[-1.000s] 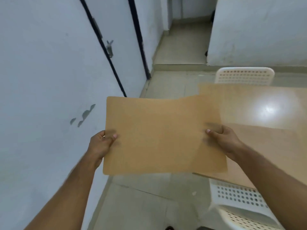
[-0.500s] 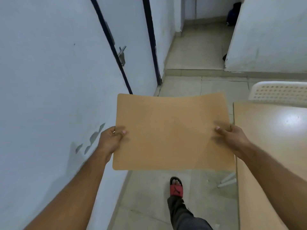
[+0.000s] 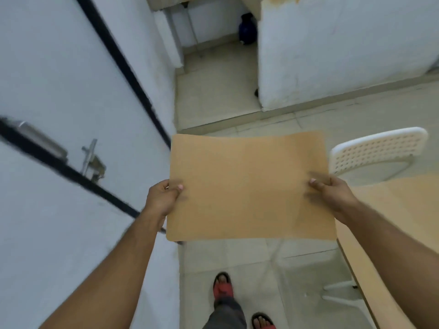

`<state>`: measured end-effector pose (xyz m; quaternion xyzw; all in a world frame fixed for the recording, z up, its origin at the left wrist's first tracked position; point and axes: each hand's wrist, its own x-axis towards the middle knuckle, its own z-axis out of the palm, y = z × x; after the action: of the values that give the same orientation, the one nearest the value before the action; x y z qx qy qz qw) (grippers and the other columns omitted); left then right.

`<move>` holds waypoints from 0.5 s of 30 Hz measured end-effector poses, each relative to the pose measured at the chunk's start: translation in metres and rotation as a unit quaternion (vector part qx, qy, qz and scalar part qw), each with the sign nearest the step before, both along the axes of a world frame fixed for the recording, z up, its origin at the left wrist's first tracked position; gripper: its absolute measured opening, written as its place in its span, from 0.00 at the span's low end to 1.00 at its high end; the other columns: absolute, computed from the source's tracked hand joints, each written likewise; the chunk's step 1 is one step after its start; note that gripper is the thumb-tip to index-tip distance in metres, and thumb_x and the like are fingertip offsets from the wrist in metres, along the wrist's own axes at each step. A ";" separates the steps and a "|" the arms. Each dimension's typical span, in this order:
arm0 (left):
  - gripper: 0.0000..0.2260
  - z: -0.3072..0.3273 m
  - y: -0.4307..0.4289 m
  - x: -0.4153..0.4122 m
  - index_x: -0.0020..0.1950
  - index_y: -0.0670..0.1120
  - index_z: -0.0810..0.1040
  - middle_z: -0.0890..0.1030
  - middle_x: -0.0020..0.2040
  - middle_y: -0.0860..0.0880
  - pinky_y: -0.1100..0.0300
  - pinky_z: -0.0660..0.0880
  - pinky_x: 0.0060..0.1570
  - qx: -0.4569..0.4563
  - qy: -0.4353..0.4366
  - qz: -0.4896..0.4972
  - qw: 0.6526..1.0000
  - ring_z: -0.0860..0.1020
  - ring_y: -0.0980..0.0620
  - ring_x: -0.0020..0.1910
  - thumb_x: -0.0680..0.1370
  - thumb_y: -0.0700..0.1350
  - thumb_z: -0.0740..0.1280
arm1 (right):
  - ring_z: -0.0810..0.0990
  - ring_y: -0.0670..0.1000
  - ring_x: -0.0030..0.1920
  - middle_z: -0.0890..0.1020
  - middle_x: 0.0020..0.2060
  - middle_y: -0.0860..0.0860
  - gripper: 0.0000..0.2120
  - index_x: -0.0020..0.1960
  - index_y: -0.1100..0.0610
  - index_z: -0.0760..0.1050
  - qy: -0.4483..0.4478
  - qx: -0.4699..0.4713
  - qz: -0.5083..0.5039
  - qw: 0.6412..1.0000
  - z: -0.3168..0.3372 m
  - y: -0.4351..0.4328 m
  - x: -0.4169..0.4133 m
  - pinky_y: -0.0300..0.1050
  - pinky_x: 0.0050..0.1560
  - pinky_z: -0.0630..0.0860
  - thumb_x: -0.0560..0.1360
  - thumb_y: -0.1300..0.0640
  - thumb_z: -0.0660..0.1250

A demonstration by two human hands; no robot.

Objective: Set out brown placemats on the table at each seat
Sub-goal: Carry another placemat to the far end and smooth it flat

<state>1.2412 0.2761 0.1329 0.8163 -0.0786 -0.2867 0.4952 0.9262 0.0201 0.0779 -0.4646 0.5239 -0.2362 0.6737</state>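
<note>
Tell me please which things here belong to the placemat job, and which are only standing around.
Part of the job:
- brown placemat, held by left hand and right hand
- wooden table
- white chair at its far end

Just there:
- dark blue vase on the floor
- door handle
- red sandals

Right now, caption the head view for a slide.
Both hands, left and right, carry a brown placemat beside the table.

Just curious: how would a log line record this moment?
stage: carrying | left hand: holds mat | right hand: holds mat | mat: above floor, beside table
</note>
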 end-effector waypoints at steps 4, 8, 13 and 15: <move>0.04 -0.013 -0.116 0.053 0.50 0.50 0.82 0.85 0.47 0.50 0.56 0.81 0.43 -0.010 -0.012 -0.107 0.994 0.84 0.49 0.43 0.79 0.42 0.70 | 0.83 0.54 0.42 0.84 0.49 0.54 0.11 0.61 0.59 0.78 0.011 0.000 -0.099 0.995 -0.004 -0.040 0.005 0.48 0.41 0.80 0.79 0.59 0.68; 0.04 -0.019 -0.249 0.083 0.46 0.49 0.83 0.86 0.47 0.48 0.52 0.81 0.46 -0.004 -0.021 -0.243 0.970 0.83 0.47 0.41 0.79 0.42 0.69 | 0.83 0.53 0.37 0.83 0.46 0.54 0.10 0.61 0.60 0.77 0.016 0.017 -0.235 0.972 -0.001 -0.056 -0.003 0.43 0.32 0.79 0.80 0.60 0.67; 0.07 -0.009 -0.406 0.059 0.45 0.50 0.82 0.85 0.44 0.48 0.51 0.81 0.47 -0.030 -0.023 -0.405 0.914 0.82 0.48 0.39 0.80 0.40 0.68 | 0.83 0.46 0.29 0.83 0.44 0.53 0.10 0.62 0.61 0.77 0.003 0.012 -0.405 0.914 0.006 -0.067 -0.022 0.40 0.30 0.81 0.81 0.62 0.65; 0.06 -0.008 -0.456 0.032 0.47 0.50 0.82 0.85 0.46 0.47 0.52 0.81 0.45 -0.033 -0.023 -0.457 0.888 0.82 0.48 0.39 0.80 0.40 0.68 | 0.83 0.44 0.30 0.83 0.44 0.53 0.11 0.63 0.61 0.77 -0.004 0.008 -0.474 0.881 0.007 -0.071 -0.033 0.39 0.30 0.81 0.80 0.63 0.65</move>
<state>1.2733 -0.1796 0.1253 0.6796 -0.4638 -0.4600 0.3338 0.8931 -0.0504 0.0845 -0.1541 0.6805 -0.5249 0.4875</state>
